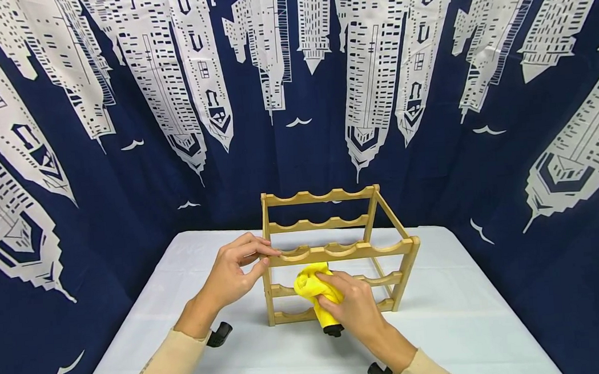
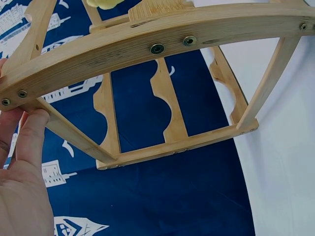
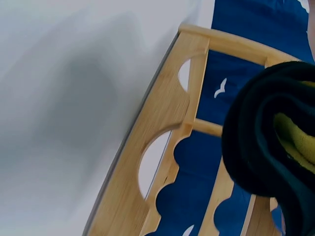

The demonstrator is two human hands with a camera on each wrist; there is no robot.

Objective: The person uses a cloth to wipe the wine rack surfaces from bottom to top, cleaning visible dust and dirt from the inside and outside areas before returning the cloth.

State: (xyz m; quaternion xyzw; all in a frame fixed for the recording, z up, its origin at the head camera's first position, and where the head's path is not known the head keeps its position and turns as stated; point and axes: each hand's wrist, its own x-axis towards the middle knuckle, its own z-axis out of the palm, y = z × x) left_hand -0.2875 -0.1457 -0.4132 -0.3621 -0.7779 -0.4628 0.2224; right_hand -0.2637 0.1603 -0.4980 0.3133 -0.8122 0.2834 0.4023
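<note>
A light wooden wine rack (image 1: pixel 345 253) with scalloped rails stands on the white table. My left hand (image 1: pixel 237 271) holds its near upper left corner, fingers over the top rail and thumb lower down. In the left wrist view, fingertips (image 2: pixel 37 118) press against the rack's end frame (image 2: pixel 98 61). My right hand (image 1: pixel 355 303) grips a bunched yellow cloth (image 1: pixel 328 317) with a black end, in front of the rack's near side. Up close in the right wrist view, the cloth's dark folded edge (image 3: pixel 241 137) shows yellow inside. The cloth hides part of the lower rails.
White cloth covers the table (image 1: pixel 456 314). Behind it hangs a dark blue curtain (image 1: pixel 323 157) printed with white buildings and birds. Black camera parts (image 1: pixel 219 334) sit by the left wrist, and another black part (image 1: pixel 380 373) is by the right wrist.
</note>
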